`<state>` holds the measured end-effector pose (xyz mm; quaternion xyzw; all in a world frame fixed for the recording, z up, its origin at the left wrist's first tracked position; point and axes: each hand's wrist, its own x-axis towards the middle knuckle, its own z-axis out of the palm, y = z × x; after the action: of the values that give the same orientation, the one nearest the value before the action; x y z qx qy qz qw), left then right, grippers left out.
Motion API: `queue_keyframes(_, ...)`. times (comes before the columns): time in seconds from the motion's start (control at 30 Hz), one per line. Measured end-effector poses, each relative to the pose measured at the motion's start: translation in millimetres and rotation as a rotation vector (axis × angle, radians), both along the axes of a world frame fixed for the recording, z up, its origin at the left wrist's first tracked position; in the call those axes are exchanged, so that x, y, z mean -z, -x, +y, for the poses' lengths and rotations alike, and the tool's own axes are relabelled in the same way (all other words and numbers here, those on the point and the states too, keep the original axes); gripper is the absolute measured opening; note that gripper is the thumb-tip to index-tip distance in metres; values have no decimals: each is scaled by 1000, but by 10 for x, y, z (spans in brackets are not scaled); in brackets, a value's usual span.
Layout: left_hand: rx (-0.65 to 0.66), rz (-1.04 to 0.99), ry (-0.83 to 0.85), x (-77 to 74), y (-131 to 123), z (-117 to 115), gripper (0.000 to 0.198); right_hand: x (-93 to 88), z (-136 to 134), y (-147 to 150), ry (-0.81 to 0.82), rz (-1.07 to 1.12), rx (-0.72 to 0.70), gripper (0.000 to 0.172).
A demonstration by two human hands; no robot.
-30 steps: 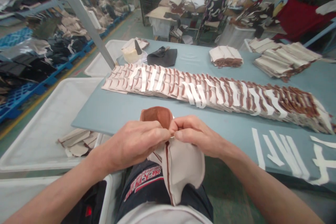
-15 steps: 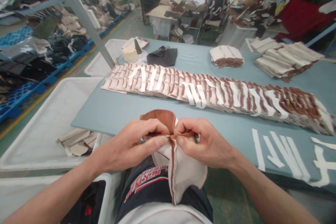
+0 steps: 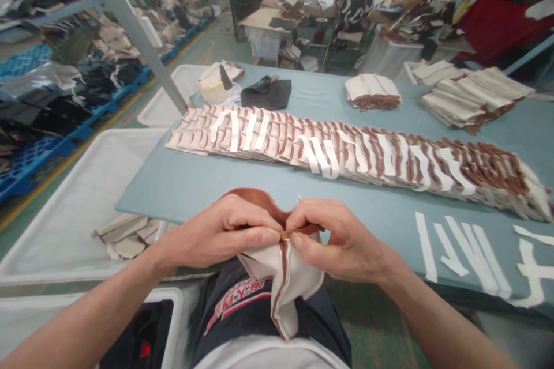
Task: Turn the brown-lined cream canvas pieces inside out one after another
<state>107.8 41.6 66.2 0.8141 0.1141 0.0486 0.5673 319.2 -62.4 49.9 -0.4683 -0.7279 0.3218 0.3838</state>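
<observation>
Both hands pinch a folded, stitched piece (image 3: 288, 279) of cream fabric, held over my lap just off the table's near edge. A brown seam runs down its middle, and its brown leather-like edge (image 3: 253, 197) curves behind my fingers. My left hand (image 3: 220, 230) grips that edge from the left, and my right hand (image 3: 337, 236) grips it from the right, with the fingertips of both hands meeting at the seam. Part of the piece is hidden by my fingers. A tiny metal point (image 3: 298, 199) shows above my right hand.
A long overlapping row of similar pieces (image 3: 346, 161) with white strips lies on the pale blue table (image 3: 173, 184). Stacks (image 3: 372, 92) and a black piece (image 3: 266, 95) lie beyond it. White tubs (image 3: 73, 202) stand to the left; shelves and co-workers are farther off.
The piece has folded narrower and its lower part has drawn up and shortened. My hands have closed in on the brown edge, which is pinched tighter at the seam.
</observation>
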Motion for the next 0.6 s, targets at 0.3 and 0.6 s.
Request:
queue_keyframes(0.3, 57, 202, 365, -93, -69, 93, 51, -120, 62, -142, 71, -73, -127, 15)
queue_keyframes(0.6, 91, 192, 292, -56, -72, 103, 50, -104, 93, -196, 215, 29, -206, 16)
